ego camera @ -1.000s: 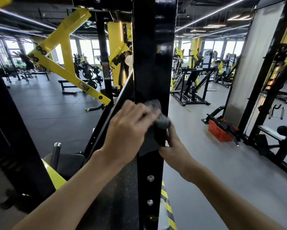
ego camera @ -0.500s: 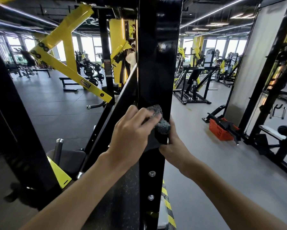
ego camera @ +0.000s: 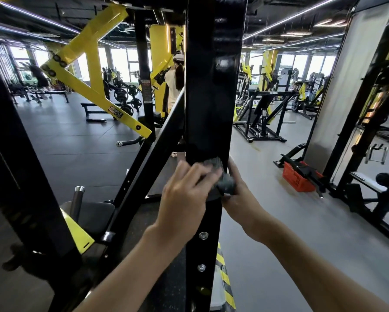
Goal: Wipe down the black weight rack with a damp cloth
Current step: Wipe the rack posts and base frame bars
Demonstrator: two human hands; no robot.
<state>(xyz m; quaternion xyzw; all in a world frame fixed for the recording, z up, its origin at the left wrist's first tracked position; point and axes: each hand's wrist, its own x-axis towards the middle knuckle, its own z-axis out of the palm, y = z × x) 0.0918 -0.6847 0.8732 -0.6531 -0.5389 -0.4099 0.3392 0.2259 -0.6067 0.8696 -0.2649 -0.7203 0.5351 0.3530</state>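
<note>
A wide black upright post of the weight rack [ego camera: 211, 91] rises straight ahead, glossy above and with bolts lower down. A dark grey cloth [ego camera: 222, 176] is wrapped around the post at mid height. My left hand [ego camera: 184, 194] presses the cloth against the post's front face, fingers curled over it. My right hand [ego camera: 240, 199] grips the cloth's other end at the post's right edge; its fingers are mostly hidden behind the cloth and post.
A slanted black brace [ego camera: 144, 176] and a padded seat [ego camera: 94, 212] lie to the left. Yellow machine arms [ego camera: 94, 91] hang above left. A red basket [ego camera: 297, 179] sits on the floor at right beside another black frame [ego camera: 364, 109]. A person [ego camera: 173, 86] stands far behind.
Both hands and the cloth have slid a short way down the post. The view has shifted slightly.
</note>
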